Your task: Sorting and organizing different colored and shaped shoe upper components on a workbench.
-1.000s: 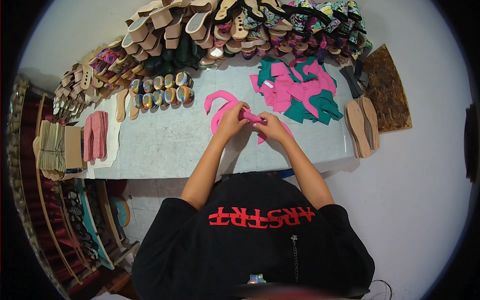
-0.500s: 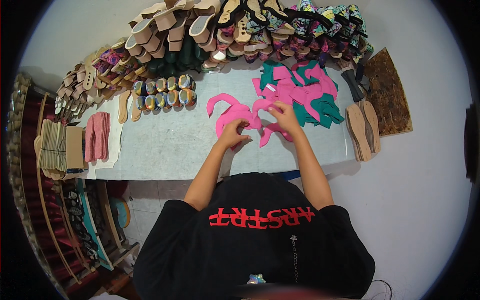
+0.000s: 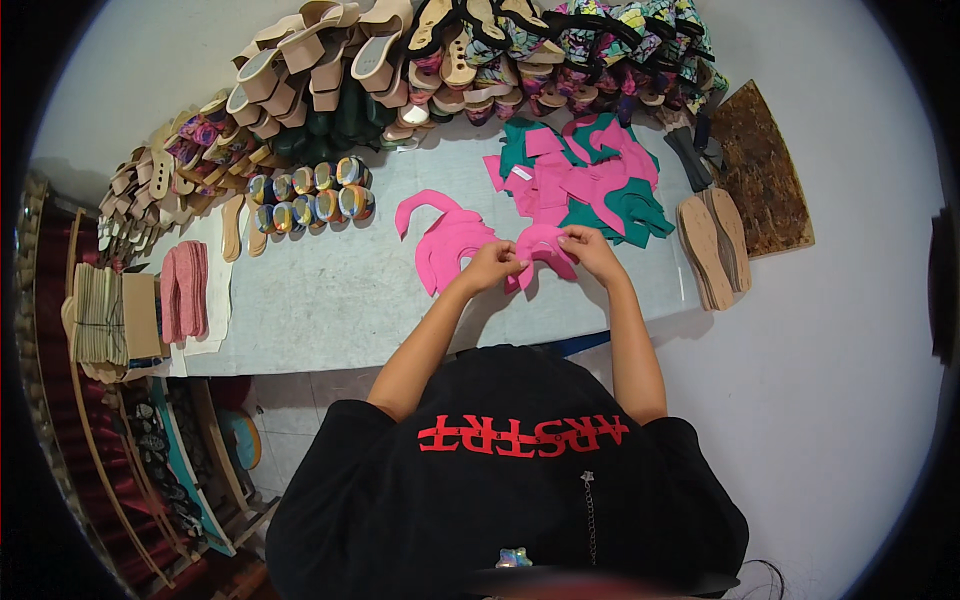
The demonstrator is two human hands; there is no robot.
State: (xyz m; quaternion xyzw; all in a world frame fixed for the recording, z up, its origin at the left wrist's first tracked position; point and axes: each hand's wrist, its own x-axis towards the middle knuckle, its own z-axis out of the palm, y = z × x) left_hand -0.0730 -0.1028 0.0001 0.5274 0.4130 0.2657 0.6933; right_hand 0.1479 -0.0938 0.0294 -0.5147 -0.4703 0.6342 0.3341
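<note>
A curved pink cut piece arches between my hands over the table. My right hand pinches its right end. At the piece's left end, the fingers of my left hand close on its edge. Under it lies more pink material, partly covered by the held piece. Just left of my left hand is a loose stack of curved pink pieces, with one hooked piece reaching out at the top. Beyond my right hand spreads a heap of pink pieces mixed with green pieces.
Sandals and heeled soles are piled along the back wall. Small multicoloured rolled items stand in rows at the left. Pink sole shapes lie near the left edge, tan insoles at the right, beside a brown board.
Both hands have moved slightly right and nearer. My left hand has left the pink stack and now grips the left end of the curved piece, which is spread into an arch.
</note>
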